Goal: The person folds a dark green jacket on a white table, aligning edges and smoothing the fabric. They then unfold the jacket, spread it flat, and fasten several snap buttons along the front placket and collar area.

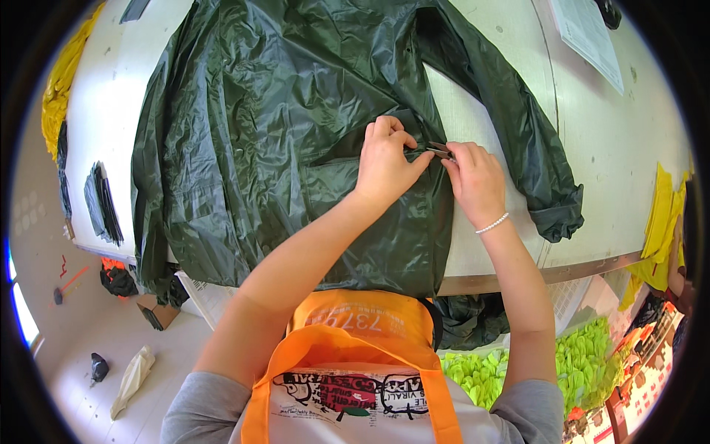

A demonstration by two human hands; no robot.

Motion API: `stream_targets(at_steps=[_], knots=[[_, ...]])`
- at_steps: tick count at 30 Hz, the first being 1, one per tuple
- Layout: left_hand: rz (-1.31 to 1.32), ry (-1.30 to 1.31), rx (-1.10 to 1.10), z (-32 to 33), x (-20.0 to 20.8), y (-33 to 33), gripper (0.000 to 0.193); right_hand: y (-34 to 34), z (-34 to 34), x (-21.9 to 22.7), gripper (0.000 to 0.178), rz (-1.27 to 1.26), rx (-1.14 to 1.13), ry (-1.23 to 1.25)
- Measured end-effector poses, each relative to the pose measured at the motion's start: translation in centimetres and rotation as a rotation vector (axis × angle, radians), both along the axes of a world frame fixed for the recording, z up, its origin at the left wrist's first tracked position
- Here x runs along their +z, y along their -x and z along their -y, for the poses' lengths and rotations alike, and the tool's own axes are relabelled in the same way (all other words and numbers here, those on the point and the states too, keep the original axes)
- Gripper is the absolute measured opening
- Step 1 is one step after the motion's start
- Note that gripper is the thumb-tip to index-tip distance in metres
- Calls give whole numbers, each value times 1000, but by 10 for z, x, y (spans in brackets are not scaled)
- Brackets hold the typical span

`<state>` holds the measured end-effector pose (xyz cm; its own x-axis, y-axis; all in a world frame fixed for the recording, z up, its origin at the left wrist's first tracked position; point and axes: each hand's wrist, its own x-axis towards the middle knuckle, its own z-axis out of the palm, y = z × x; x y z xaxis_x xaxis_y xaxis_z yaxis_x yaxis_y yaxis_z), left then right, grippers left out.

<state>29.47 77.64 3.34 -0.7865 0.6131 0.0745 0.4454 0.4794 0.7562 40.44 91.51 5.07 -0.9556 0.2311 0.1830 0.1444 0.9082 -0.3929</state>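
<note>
A shiny dark green jacket (274, 111) lies spread over the pale table, its lower hem hanging at the near edge. My left hand (386, 163) is closed in a pinch on the jacket's fabric beside a pocket flap (342, 157). Close by on the right, my right hand (477, 181) grips small metal thread snips (438, 150), whose blades point at the pinched spot between both hands. Any thread there is too fine to make out. The right sleeve (521, 133) stretches down past my right hand to a bunched cuff.
The table (492, 274) has a stack of dark folded pieces (102, 203) at left and a paper sheet (588, 37) at far right. Yellow material (66, 81) hangs at the left edge. Bright yellow-green bundles (588, 362) lie below right; another person's arm (677, 266) shows at far right.
</note>
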Motion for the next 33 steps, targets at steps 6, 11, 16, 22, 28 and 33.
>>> stream_targets(at_steps=[6, 11, 16, 22, 28, 33], knots=[[-48, 68, 19, -5, -4, -3, 7, 5, 0, -6, 25, 2, 29, -58], [0, 38, 39, -3, -5, -1, 7, 6, -1, -9, 25, -31, 93, -58], [33, 45, 47, -3, -4, -2, 8, 12, -1, -9, 24, -34, 107, -79], [34, 17, 32, -1, -6, -2, 8, 12, -4, -13, 16, 2, 132, -103], [132, -73, -61, 9, -7, 8, 8, 1, 3, 6, 20, 83, -85, 308], [159, -100, -75, 9, -6, 10, 7, -5, 8, 12, 20, 26, -40, 185]])
